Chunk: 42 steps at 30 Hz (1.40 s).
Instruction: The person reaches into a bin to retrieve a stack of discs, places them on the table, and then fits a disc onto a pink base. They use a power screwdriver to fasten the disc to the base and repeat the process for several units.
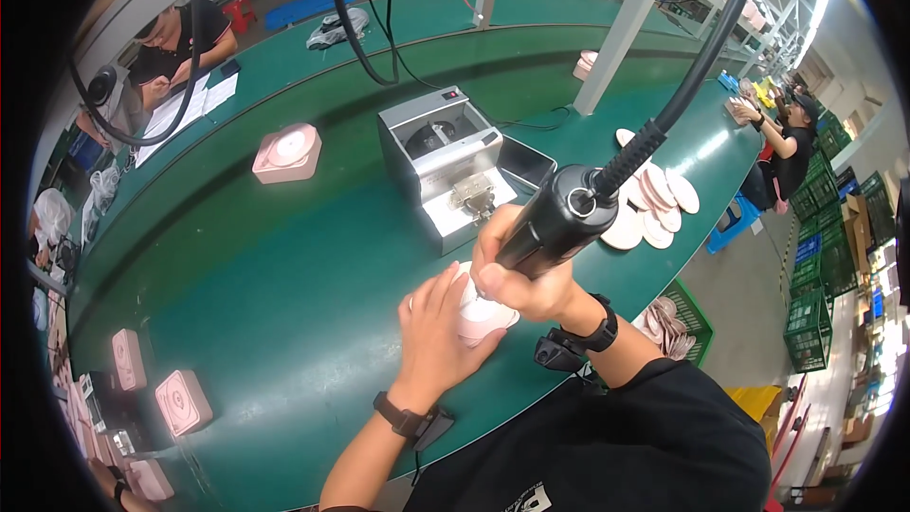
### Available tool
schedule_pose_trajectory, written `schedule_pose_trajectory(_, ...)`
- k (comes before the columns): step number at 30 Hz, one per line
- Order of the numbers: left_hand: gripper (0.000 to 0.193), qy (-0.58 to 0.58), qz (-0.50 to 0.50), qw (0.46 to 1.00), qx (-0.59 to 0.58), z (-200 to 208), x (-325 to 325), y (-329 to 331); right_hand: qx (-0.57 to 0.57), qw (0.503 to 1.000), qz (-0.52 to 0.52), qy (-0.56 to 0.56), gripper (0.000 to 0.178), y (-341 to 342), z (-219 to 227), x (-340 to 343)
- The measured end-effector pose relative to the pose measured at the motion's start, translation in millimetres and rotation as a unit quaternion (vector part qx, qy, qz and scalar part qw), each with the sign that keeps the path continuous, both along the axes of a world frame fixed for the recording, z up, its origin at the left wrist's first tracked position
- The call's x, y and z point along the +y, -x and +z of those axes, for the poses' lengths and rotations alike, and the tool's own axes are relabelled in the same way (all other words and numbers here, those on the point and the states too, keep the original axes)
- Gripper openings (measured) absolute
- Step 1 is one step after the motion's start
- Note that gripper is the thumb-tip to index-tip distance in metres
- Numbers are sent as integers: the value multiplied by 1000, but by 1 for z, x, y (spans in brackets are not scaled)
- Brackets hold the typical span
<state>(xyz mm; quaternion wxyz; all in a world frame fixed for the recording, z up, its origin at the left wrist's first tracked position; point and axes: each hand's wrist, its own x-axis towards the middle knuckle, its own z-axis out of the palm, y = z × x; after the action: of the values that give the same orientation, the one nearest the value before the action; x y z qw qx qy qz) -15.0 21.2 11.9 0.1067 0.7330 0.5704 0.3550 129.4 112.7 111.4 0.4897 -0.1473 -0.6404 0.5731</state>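
Note:
My right hand (533, 286) is wrapped round a black electric screwdriver (561, 218), a thick cylinder tilted over the workpiece with its cable rising to the upper right. Below it, a round pale pink and white plastic part (482, 320) lies at the bench's near side. My left hand (431, 327) grips that part from the left, fingers along its far edge and thumb at its near side. The screwdriver's tip is hidden behind my right fingers, so contact with the part cannot be seen. Just beyond my hands stands a silver and black screw feeder machine (441, 166).
Loose pink discs (654, 199) lie to the right on the green bench (284, 275). A green crate (700, 318) of similar discs stands below the edge. Pink square housings (287, 152) sit at left. A metal post (626, 28) rises beyond; other people work farther off.

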Motion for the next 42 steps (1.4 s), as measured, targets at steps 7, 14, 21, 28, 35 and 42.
schedule_pose_trajectory(7,88,11,2,1000,-3,-1,-1,0,-11,1000,-6,-7,21,4,-8,-2)
schedule_pose_trajectory(14,90,15,1,1000,-6,-1,-4,1,-13,1000,-18,10,21,5,-13,-7)
schedule_pose_trajectory(21,92,65,-20,998,13,5,4,-3,-48,998,-14,-34,19,-5,-15,3)
schedule_pose_trajectory(28,88,59,25,996,64,18,-13,35,106,994,20,32,35,-13,-5,18)
schedule_pose_trajectory(35,65,-25,367,905,214,23,-30,175,35,992,-112,44,30,-74,-38,48)
schedule_pose_trajectory(42,54,259,639,688,225,-23,-206,407,-149,983,-104,-39,76,-119,-52,71)
